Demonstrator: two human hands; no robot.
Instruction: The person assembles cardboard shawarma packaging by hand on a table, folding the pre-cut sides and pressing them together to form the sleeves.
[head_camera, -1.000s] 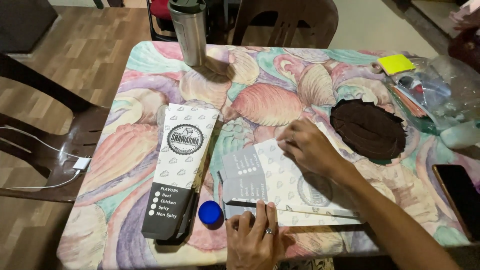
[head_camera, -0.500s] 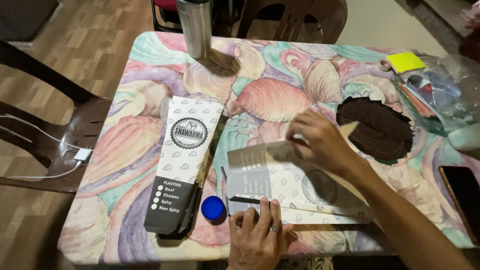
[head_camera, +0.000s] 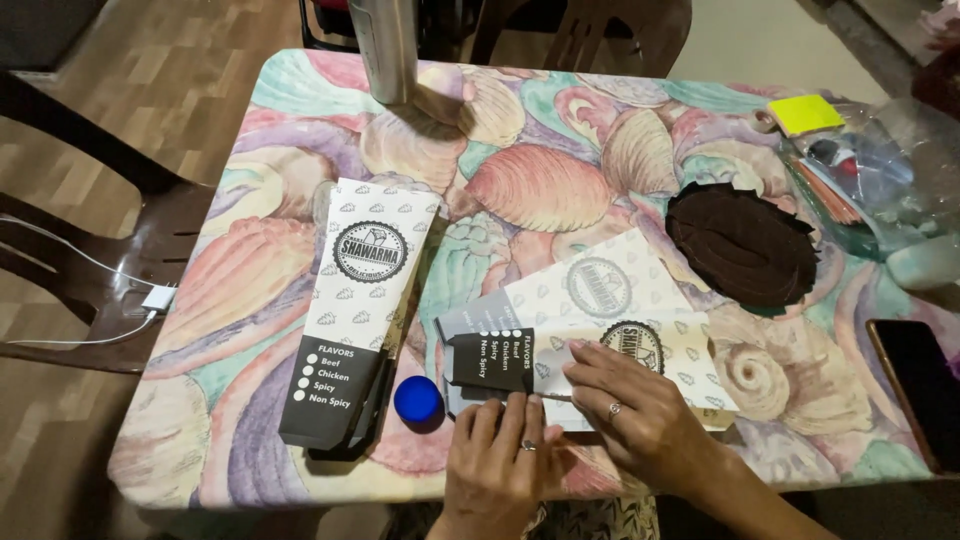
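Grip of both hands, left (head_camera: 497, 462) and right (head_camera: 640, 420), now flat together on folded-over paper sleeve (head_camera: 590, 330).

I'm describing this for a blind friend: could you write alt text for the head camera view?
Two hands, left and right, press flat a white and black paper sleeve on a table with a pastel seashell cloth. A second paper sleeve lies to the left, with a blue bottle cap between them; a dark brown cut-out and a metal tumbler sit farther back.
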